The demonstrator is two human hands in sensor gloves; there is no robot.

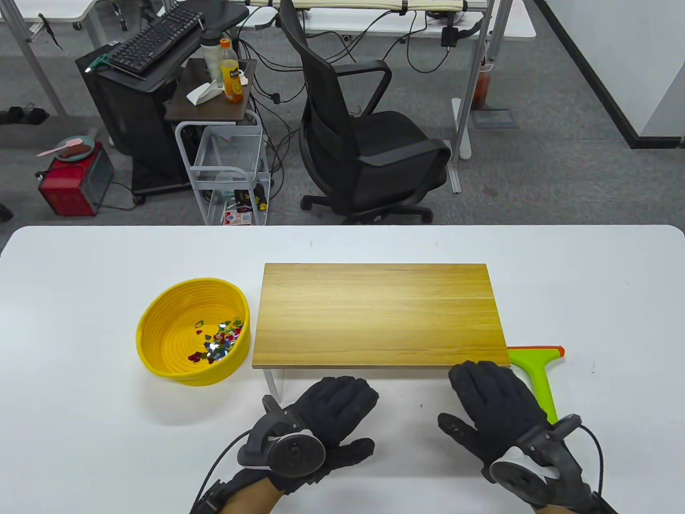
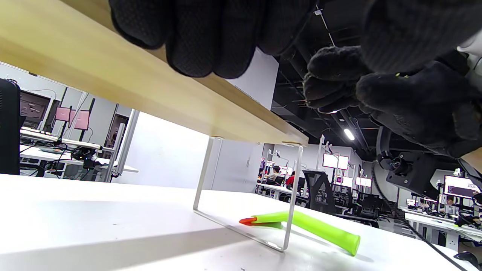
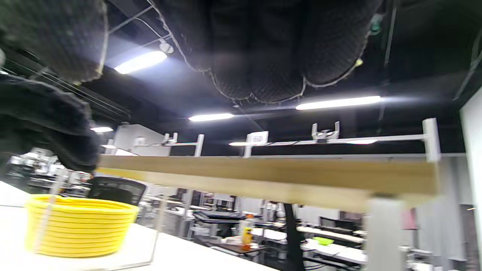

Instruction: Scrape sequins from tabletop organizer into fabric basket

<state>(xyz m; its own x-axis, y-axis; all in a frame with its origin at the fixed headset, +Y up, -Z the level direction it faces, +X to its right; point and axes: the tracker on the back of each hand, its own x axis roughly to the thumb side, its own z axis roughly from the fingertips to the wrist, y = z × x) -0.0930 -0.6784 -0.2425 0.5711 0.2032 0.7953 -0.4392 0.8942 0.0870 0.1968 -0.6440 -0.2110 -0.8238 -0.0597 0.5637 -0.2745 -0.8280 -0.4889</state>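
- The wooden organizer (image 1: 380, 315) stands on thin white legs in the middle of the table (image 1: 80, 428), and its top looks bare from above; I see no sequins on it.
- The sequins (image 1: 219, 342) lie in a small bright heap inside the yellow fabric basket (image 1: 160, 321), which sits just beside the organizer's left edge, so the job looks close to done.
- The left hand (image 1: 326, 423) rests low in front of the organizer's near edge, its fingers (image 2: 211, 37) loosely spread and holding nothing.
- The right hand (image 1: 495, 409) hovers by the organizer's near right corner, fingers spread and empty, partly covering the green scraper (image 1: 540, 375) that lies on the table with its blade end tucked beside that corner.
- One risk: the organizer is a light board on wire legs. A knock from either hand so near its front edge could shove it into the basket.
- The basket is soft and light. A push on its rim could tip it and spill the sequins back across the table.
- If the right hand reaches for the scraper, the handle could catch the organizer's leg (image 2: 292, 195), which stands right by it.
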